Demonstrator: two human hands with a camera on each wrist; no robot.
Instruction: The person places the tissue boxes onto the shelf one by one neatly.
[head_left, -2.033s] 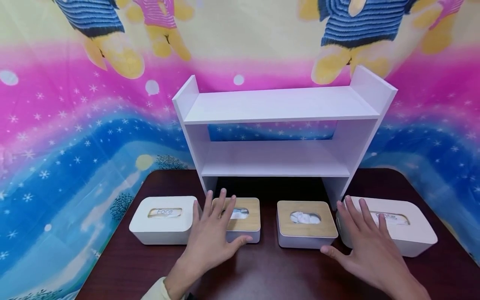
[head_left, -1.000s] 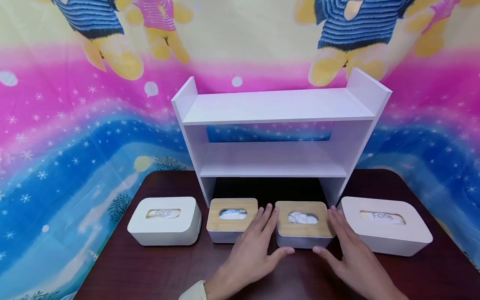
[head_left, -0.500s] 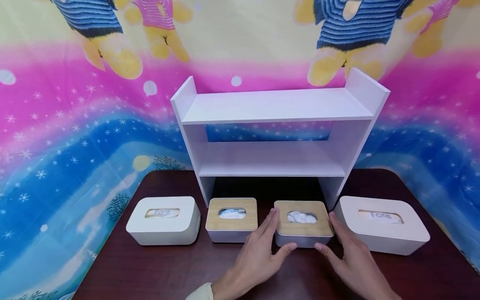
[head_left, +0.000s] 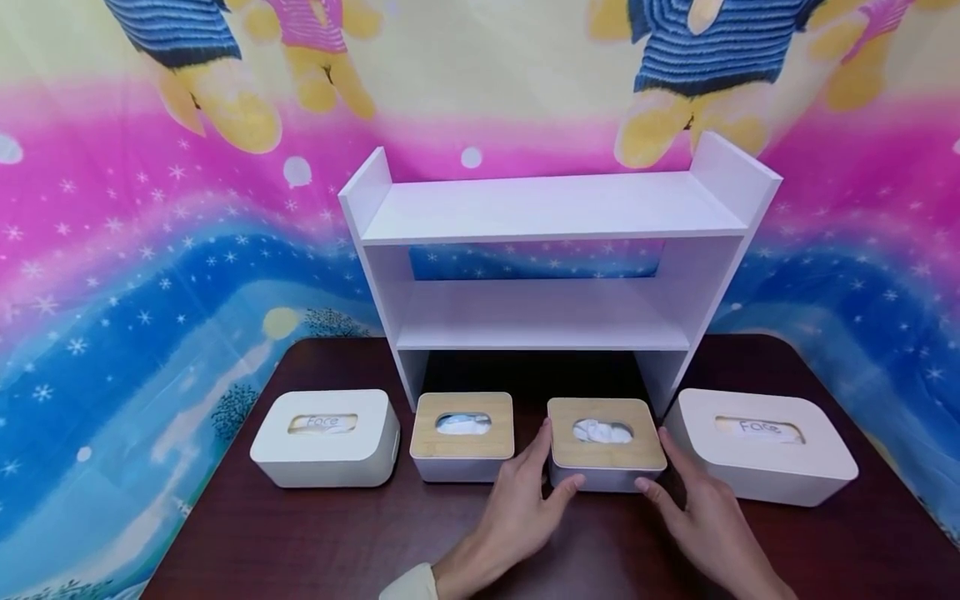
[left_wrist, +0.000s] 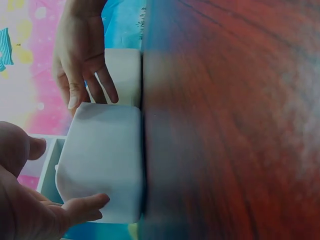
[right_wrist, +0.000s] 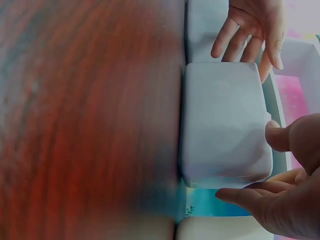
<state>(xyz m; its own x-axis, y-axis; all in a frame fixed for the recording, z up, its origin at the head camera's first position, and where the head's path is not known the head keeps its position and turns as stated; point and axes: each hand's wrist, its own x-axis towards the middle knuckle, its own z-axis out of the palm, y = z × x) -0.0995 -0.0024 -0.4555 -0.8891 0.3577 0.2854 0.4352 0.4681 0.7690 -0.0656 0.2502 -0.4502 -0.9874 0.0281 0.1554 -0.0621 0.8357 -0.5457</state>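
Observation:
A small tissue box [head_left: 606, 454] with a bamboo lid and white tissue in its oval slot stands on the table, right of centre. My left hand [head_left: 517, 504] is at its left side, fingers extended along the side and thumb by the front corner. Opposite it, my right hand [head_left: 701, 508] has its fingers along the right side and its thumb at the front. Both wrist views show the plain front face of this box [left_wrist: 105, 160] between the two hands. In the right wrist view, the right hand's fingers lie close beside the box [right_wrist: 225, 125].
A matching bamboo-lidded box [head_left: 462, 448] stands to the left. White tissue boxes marked "Face" flank the row, one at the far left [head_left: 322, 454] and one at the far right [head_left: 765, 467]. Behind rises a white two-tier shelf [head_left: 555, 208], before a printed cloth backdrop [head_left: 150, 333].
My left hand has moved right, from over the left boxes to the left side of the right bamboo-lidded box. The right hand has shifted off the white box to its right side.

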